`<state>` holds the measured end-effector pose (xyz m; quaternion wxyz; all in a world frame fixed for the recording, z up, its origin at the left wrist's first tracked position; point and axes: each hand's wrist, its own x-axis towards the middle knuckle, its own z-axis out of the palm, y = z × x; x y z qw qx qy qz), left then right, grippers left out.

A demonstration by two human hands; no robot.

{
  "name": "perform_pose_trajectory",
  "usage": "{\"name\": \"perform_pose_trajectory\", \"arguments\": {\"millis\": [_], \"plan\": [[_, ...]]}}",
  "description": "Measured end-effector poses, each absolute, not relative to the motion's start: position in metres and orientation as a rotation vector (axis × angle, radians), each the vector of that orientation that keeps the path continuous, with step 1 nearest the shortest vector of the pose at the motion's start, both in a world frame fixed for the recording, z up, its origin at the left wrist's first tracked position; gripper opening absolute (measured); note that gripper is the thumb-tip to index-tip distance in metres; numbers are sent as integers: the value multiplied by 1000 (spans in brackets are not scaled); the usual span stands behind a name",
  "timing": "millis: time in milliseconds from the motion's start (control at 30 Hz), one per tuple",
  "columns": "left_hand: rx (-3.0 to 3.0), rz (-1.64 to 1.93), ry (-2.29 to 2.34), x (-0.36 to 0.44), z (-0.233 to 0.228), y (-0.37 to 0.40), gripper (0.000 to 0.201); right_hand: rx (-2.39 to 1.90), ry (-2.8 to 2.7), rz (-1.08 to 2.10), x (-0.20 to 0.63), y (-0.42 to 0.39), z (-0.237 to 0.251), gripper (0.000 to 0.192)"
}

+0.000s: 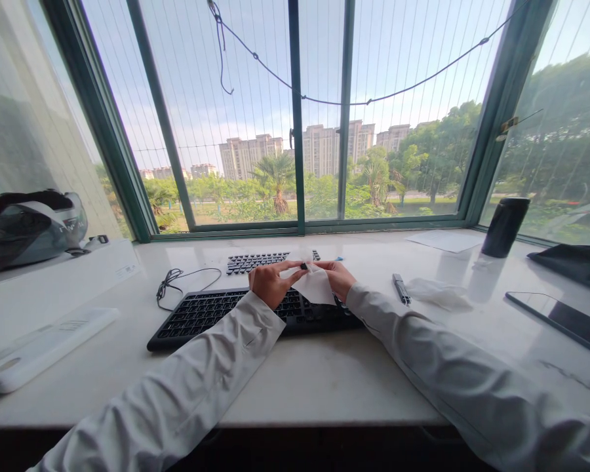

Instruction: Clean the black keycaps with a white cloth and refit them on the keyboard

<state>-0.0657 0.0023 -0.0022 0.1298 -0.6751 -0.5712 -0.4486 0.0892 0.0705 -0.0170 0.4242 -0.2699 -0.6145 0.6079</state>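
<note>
My left hand (270, 284) pinches a small black keycap (303, 266) between thumb and fingers. Close beside it, my right hand (340, 278) grips a white tissue (315, 287), which touches the keycap and hangs down. Both hands are above a black keyboard (196, 318) whose key caps are off in the visible part, leaving the switch bases bare. Behind the hands, loose black keycaps (255, 262) are laid out in rows on the white sill. My hands and the tissue hide part of the keyboard and some of the rows.
A coiled cable (170, 285) lies left of the keyboard. To the right are a small dark tool (401, 289), crumpled tissue (437, 293), a phone-like dark slab (560, 321) and a black bottle (505, 227). A white box (103, 269) stands left. Windows close off the back.
</note>
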Motion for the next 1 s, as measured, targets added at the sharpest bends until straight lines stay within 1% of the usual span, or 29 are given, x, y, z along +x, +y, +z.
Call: {"name": "perform_pose_trajectory", "arguments": {"millis": [200, 300, 433, 533, 700, 1000], "plan": [[-1883, -1222, -1680, -63, -1, 1, 30, -707, -1545, 1452, 89, 71, -15, 42], [-1865, -1180, -1692, -63, 0, 0, 30, -737, -1520, 1416, 89, 75, -17, 45], [-1880, -1159, -1690, -63, 1, -2, 29, -753, -1622, 1290, 91, 81, -22, 49], [-1890, -1133, -1678, -62, 1, -3, 31, -739, -1706, 1235, 91, 80, -21, 47], [-1929, -1110, -1606, -64, 0, -2, 31, -724, -1805, 1216, 92, 72, -14, 38], [-2037, -1073, -1573, -67, -7, 5, 30, -787, -1946, 1254, 101, 81, -15, 39]]}}
